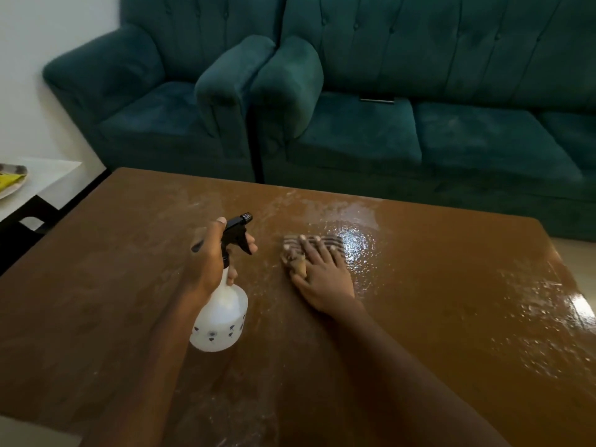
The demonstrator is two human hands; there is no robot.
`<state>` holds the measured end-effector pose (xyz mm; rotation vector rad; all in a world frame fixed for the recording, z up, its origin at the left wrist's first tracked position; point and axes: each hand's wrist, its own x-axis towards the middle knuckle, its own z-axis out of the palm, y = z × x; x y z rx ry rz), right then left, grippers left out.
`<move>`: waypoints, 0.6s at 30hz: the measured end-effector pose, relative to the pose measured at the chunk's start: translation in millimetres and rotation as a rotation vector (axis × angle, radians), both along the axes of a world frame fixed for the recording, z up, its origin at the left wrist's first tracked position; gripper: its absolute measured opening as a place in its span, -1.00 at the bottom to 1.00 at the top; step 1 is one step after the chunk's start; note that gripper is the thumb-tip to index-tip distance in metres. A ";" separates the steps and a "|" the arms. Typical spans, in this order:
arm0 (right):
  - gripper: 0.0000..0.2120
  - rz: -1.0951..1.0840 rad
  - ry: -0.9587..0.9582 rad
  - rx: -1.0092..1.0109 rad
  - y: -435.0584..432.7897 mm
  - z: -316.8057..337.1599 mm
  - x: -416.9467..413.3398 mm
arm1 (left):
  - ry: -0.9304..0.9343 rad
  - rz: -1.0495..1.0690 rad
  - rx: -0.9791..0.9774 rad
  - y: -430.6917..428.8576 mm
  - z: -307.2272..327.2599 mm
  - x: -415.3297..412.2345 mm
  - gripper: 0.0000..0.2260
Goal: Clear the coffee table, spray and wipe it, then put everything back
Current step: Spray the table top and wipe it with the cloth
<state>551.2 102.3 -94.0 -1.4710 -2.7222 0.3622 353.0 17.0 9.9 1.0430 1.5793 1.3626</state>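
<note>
Desk [419,285]: brown top, bare of objects apart from the cleaning gear. So clearing looks done, and the spray-and-wipe step is in hand.

Surface: wet sheen and droplets over the middle, toward the far edge and across the right side. The left side and near edge look duller, with faint streaks.

Left hand [209,253]: fingers wrapped round the neck of a white spray bottle [222,314], one finger at the black trigger. The bottle is tilted over the middle of the desk, nozzle toward the far edge. Cannot tell if its base touches the top.

Right hand [322,272]: flat, fingers straight, pressing a striped cloth [314,243] onto the desk at centre, just left of the brightest wet patch. A fold of cloth bunches beside the thumb.

Surroundings: teal sofa [451,124] and armchair [145,108] beyond the far edge. A plate [13,180] sits on a white surface [48,175] off the left edge.

Judgement: about mid-task. The next move calls for sweeping the cloth with even pressure through the wet right side out to the edges. The left side probably needs spray first. The bottle needs parking off the top before anything goes back.
</note>
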 end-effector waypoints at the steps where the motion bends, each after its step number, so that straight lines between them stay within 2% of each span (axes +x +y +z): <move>1: -0.45 0.036 0.012 0.008 -9.4 -1.4 10.0 | -0.002 -0.007 -0.002 3.7 -0.5 0.3 -0.42; 3: -0.42 0.033 0.025 0.010 -19.2 -5.2 38.7 | 0.006 -0.032 -0.005 13.4 -1.4 1.5 -0.42; 5: -0.38 -0.063 0.017 0.010 -16.9 -6.9 68.5 | 0.024 -0.067 -0.011 24.0 -2.2 5.0 -0.43; 10: -0.47 -0.320 -0.033 0.003 20.6 -4.8 124.6 | 0.043 -0.147 -0.055 52.5 1.9 25.6 -0.42; 15: -0.46 -0.389 -0.017 -0.003 46.0 -6.1 139.7 | 0.133 -0.146 -0.165 72.8 6.4 43.9 -0.45; 18: -0.46 -0.405 0.003 -0.005 54.4 -6.3 144.0 | 0.095 -0.127 -0.295 80.2 5.4 45.3 -0.48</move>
